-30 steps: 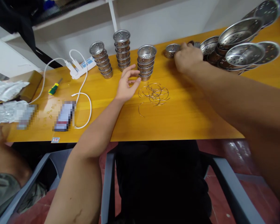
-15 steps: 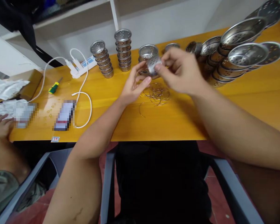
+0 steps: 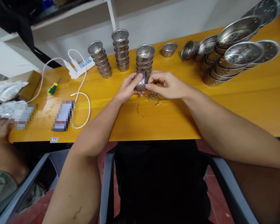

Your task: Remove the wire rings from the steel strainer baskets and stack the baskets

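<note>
Between my hands is a small perforated metal strainer basket [image 3: 142,83], tipped on its side above the table. My left hand [image 3: 128,87] is closed around it, thumb on its upper wall. The thumb and fingers of my right hand [image 3: 168,84] pinch at its rim from the right; whether they also hold a thin wire I cannot tell. Just below lies a loose pile of curved thin wires [image 3: 156,99], partly covered by my right hand. One separate curved wire [image 3: 138,109] rests left of the pile. Directly behind my hands stands a stack of strainer baskets [image 3: 145,56].
Two more basket stacks [image 3: 120,46] [image 3: 100,57] stand at the back left, larger nested stacks [image 3: 224,67] at the right. A single basket [image 3: 169,49] stands behind. Leftward are a power strip [image 3: 82,68], white cable [image 3: 89,109], screwdriver [image 3: 53,88], phone [image 3: 63,116] and another person's hand [image 3: 1,126].
Both hands have come lower and slightly left with the strainer basket. The basket has been turned, and my right hand has shifted from above it to its right rim.
</note>
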The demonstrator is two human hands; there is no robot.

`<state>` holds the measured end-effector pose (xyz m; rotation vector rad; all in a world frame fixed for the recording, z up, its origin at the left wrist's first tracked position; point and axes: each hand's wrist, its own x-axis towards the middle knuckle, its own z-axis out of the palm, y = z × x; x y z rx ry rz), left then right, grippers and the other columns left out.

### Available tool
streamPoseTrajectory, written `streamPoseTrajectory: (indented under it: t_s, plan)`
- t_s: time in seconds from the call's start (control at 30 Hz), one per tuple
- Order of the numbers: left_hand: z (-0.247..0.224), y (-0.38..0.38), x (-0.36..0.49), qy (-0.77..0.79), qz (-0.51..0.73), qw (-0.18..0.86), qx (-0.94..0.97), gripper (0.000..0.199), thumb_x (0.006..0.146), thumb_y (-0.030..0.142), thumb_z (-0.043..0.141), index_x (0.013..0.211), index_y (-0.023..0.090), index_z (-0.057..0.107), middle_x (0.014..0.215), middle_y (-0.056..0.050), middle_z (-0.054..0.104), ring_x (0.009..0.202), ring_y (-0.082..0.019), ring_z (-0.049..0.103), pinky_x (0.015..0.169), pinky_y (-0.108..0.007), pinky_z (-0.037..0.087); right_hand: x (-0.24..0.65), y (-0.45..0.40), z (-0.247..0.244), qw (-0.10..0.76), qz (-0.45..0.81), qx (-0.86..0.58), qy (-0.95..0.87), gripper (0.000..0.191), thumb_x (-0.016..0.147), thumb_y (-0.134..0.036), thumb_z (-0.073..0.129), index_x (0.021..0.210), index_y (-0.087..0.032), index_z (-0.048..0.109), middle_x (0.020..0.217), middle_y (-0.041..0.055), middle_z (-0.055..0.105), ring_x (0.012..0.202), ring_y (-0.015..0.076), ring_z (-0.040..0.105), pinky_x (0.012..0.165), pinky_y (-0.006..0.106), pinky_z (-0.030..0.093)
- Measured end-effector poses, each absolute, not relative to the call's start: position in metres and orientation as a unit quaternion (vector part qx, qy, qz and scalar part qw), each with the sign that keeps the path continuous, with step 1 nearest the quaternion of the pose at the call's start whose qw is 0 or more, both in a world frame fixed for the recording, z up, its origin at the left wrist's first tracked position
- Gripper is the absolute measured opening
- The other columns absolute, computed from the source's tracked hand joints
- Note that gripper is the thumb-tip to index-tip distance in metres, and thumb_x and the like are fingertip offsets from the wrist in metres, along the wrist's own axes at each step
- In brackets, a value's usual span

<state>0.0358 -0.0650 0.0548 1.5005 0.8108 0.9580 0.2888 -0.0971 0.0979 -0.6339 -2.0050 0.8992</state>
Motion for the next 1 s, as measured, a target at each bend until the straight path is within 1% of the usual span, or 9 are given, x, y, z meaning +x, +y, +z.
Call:
streamPoseTrajectory:
  t_s: [0.1,0.27,0.43,0.53,0.67,0.77,0.83,0.9,1.0]
  plan:
    - [0.058,-0.066,0.035,0.337,0.396,0.552,0.651,0.077,0.112,0.102,0.077,0.135,0.028,0.078,0.113,-0.009,0.093,0.092,-0.025,0.096,0.078,-0.041,0.081,0.285,-0.096,0.097,0.415,0.364,-0.24,-0.799,0.083,0.106,-0.107,0.088,0.078,-0.032,0.067,0.097,0.0071,0.078,0.097,0.0326,0.074,0.096,0.058,0.069]
    - [0.053,-0.059,0.031,0.312,0.406,0.554,0.657,0.083,0.106,0.107,0.079,0.137,0.03,0.076,0.115,-0.008,0.091,0.092,-0.027,0.095,0.082,-0.046,0.081,0.277,-0.099,0.096,0.442,0.405,-0.258,-0.758,0.097,0.089,-0.12,0.091,0.074,-0.03,0.056,0.096,0.0069,0.075,0.088,0.0306,0.073,0.091,0.058,0.073]
    - [0.044,-0.048,0.028,0.29,0.399,0.553,0.672,0.088,0.107,0.111,0.072,0.144,0.032,0.079,0.124,-0.01,0.091,0.118,-0.039,0.099,0.098,-0.064,0.085,0.279,-0.088,0.091,0.504,0.419,-0.315,-0.687,0.097,0.088,-0.127,0.08,0.082,-0.034,0.054,0.082,0.0047,0.065,0.084,0.0327,0.07,0.089,0.06,0.072]
    - [0.039,-0.041,0.025,0.308,0.412,0.543,0.664,0.098,0.105,0.118,0.06,0.144,0.03,0.08,0.125,-0.013,0.091,0.125,-0.042,0.098,0.1,-0.063,0.085,0.288,-0.078,0.089,0.539,0.454,-0.347,-0.619,0.094,0.087,-0.126,0.079,0.088,-0.035,0.054,0.08,0.0042,0.065,0.08,0.0303,0.064,0.077,0.054,0.067]
    - [0.033,-0.029,0.017,0.351,0.439,0.492,0.665,0.109,0.103,0.124,0.046,0.15,0.031,0.077,0.135,-0.019,0.089,0.138,-0.044,0.093,0.111,-0.065,0.081,0.299,-0.074,0.084,0.501,0.426,-0.417,-0.628,0.089,0.092,-0.122,0.075,0.087,-0.035,0.063,0.077,0.0045,0.069,0.07,0.0248,0.052,0.069,0.049,0.058]
    - [0.026,-0.019,0.012,0.344,0.467,0.458,0.674,0.104,0.101,0.12,0.065,0.161,0.034,0.071,0.152,-0.019,0.085,0.155,-0.046,0.085,0.122,-0.073,0.077,0.303,-0.076,0.075,0.423,0.313,-0.443,-0.726,0.084,0.106,-0.114,0.071,0.083,-0.033,0.069,0.078,0.0058,0.07,0.075,0.028,0.061,0.081,0.054,0.066]
    - [0.019,-0.013,0.013,0.338,0.484,0.451,0.669,0.11,0.092,0.117,0.085,0.163,0.035,0.069,0.164,-0.019,0.08,0.162,-0.045,0.079,0.129,-0.073,0.073,0.302,-0.079,0.07,0.404,0.248,-0.439,-0.763,0.073,0.109,-0.103,0.077,0.093,-0.032,0.077,0.09,0.0081,0.079,0.086,0.033,0.073,0.093,0.06,0.072]
    - [0.013,-0.009,0.016,0.33,0.489,0.453,0.669,0.117,0.084,0.114,0.095,0.163,0.032,0.068,0.17,-0.019,0.076,0.166,-0.044,0.076,0.136,-0.071,0.069,0.3,-0.082,0.067,0.422,0.208,-0.422,-0.775,0.061,0.11,-0.092,0.084,0.117,-0.032,0.085,0.119,0.013,0.088,0.102,0.0377,0.082,0.104,0.063,0.074]
    - [0.008,-0.009,0.022,0.3,0.48,0.456,0.686,0.11,0.088,0.108,0.098,0.16,0.03,0.069,0.168,-0.017,0.076,0.168,-0.041,0.074,0.143,-0.069,0.064,0.291,-0.089,0.069,0.45,0.196,-0.371,-0.788,0.063,0.112,-0.087,0.085,0.145,-0.034,0.087,0.158,0.0173,0.085,0.122,0.0413,0.085,0.108,0.061,0.075]
